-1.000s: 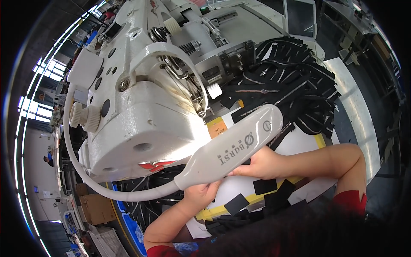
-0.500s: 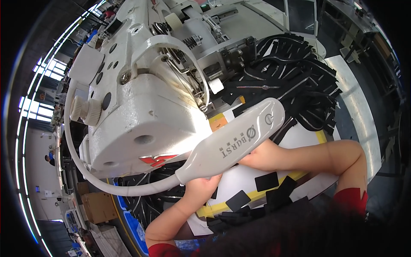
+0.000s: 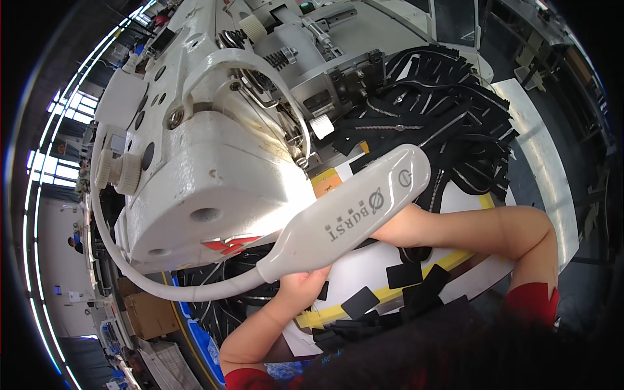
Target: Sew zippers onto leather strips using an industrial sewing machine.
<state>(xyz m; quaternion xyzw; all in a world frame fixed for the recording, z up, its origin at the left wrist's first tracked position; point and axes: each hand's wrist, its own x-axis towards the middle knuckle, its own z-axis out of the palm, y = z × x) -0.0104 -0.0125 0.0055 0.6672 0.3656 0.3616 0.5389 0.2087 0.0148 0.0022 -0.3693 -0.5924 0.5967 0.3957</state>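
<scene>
A white industrial sewing machine [image 3: 188, 169] fills the upper left, its lit needle area largely behind a white gooseneck lamp [image 3: 344, 214]. Under the lamp's near end is my left hand [image 3: 304, 287], its fingers mostly hidden. My right hand [image 3: 402, 227] reaches in from the right beneath the lamp head, fingers also out of sight. Whatever either hand holds cannot be made out. Below my right wrist shows the end of a black zipper [image 3: 416, 253]. Small black fabric pieces [image 3: 404, 275] lie on the white work surface [image 3: 348, 276] near my forearms.
A large heap of black zippers [image 3: 448, 123] covers the table beyond my right arm. More zippers [image 3: 224, 305] lie at the left, above a blue bin [image 3: 205, 341]. Yellow tape [image 3: 318, 318] edges the surface. A cardboard box [image 3: 151, 314] stands farther left.
The view has shifted slightly. My right hand has moved a little, and a black zipper end now shows below its wrist. My left hand stays near the lamp's lower end.
</scene>
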